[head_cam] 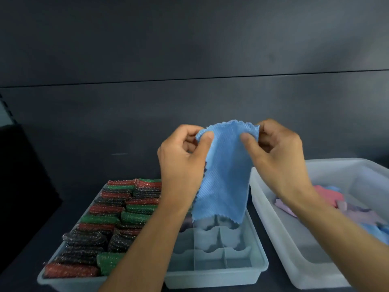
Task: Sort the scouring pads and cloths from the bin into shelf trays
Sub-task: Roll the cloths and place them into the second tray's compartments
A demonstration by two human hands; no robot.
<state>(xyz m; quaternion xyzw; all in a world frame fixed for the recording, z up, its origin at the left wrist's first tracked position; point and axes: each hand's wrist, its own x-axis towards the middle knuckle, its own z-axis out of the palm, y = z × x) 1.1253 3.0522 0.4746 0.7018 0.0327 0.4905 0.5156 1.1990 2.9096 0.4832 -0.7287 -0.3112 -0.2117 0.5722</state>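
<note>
A light blue cloth (225, 171) hangs in the air above the middle tray. My left hand (183, 163) pinches its upper left corner and my right hand (275, 157) pinches its upper right corner. The cloth's lower edge dangles just over the clear divided tray (214, 277), whose near compartments show no items; a purple cloth lies at its far end, mostly hidden. On the left, a tray (63, 284) holds rows of red, green and black scouring pads (105, 220). The bin (280, 234) on the right contains pink, purple and blue cloths (336, 201).
All three containers stand on a dark shelf surface (37, 239) against a dark back panel (189, 49). A dark object (21, 175) stands at the far left.
</note>
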